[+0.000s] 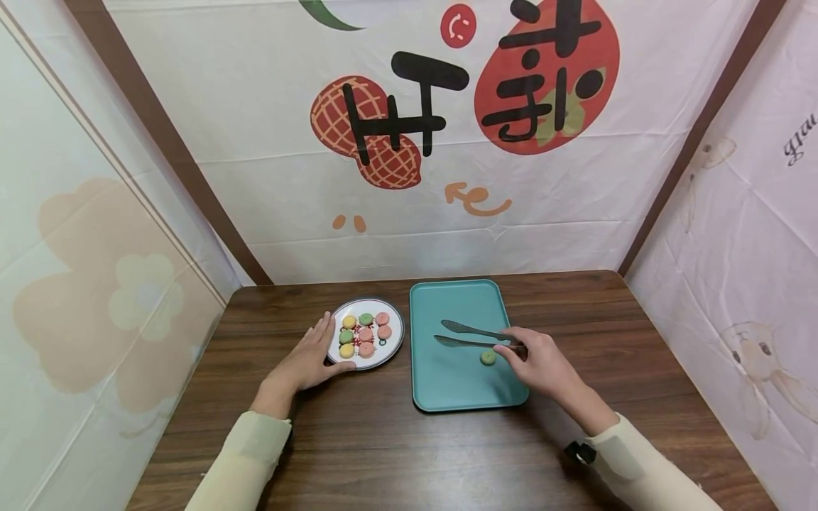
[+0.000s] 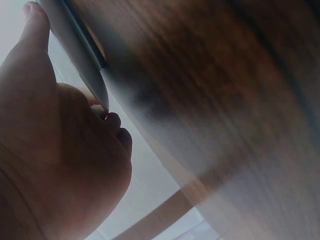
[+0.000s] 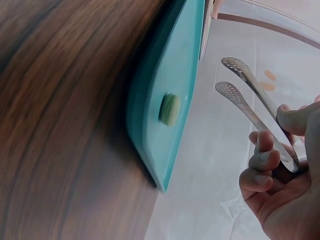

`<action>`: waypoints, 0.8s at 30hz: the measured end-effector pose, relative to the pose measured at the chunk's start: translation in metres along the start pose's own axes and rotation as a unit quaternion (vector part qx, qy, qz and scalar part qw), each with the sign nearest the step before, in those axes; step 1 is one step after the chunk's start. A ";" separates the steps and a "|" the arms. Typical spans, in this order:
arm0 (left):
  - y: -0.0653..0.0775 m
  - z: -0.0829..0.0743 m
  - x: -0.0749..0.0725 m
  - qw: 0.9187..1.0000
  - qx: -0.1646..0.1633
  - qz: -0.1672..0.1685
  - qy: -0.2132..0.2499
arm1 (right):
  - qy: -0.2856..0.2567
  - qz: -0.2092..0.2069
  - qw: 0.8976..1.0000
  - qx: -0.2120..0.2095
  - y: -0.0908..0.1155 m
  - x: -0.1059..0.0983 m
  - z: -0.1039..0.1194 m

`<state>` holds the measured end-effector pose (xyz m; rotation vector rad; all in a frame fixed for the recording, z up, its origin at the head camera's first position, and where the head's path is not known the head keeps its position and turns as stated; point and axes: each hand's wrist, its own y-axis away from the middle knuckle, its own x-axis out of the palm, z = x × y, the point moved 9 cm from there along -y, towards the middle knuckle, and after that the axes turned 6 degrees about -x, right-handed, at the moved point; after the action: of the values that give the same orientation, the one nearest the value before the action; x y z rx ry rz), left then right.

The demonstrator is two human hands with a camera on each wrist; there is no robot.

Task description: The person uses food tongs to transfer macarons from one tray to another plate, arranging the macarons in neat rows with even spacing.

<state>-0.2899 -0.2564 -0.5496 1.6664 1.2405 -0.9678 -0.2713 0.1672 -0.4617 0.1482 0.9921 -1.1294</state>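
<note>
My left hand (image 1: pixel 308 358) lies along the left rim of a round white plate (image 1: pixel 389 346), its fingers at the side and its thumb on the near edge. Several yellow, green and pink macarons (image 1: pixel 366 333) sit on that plate. My right hand (image 1: pixel 543 358) holds metal tongs (image 1: pixel 474 331) by the handle end, thumb on one arm and fingers on the other. The perforated tips of the tongs point left and stand apart, with nothing between them. One green macaron (image 3: pixel 170 110) lies on the teal tray (image 1: pixel 447 387), just below the tongs in the head view.
The brown wooden table (image 1: pixel 358 447) carries the plate on the left and the tray beside it, with a narrow gap between. Printed white cloth (image 1: pixel 287 206) hangs behind the table's back edge and along both sides. A black band (image 1: pixel 580 453) is on the right wrist.
</note>
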 end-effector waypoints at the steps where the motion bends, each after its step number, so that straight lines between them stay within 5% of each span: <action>1: 0.000 0.000 0.000 1.000 0.000 0.000 0.000 | 0.001 -0.001 1.000 0.003 0.001 -0.001 -0.002; 24: -0.001 0.001 0.001 1.000 0.003 -0.001 -0.003 | 0.024 0.007 1.000 0.018 0.023 -0.025 -0.021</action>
<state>-0.2907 -0.2571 -0.5507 1.6659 1.2364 -0.9789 -0.2662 0.2066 -0.4645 0.2126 1.0116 -1.1360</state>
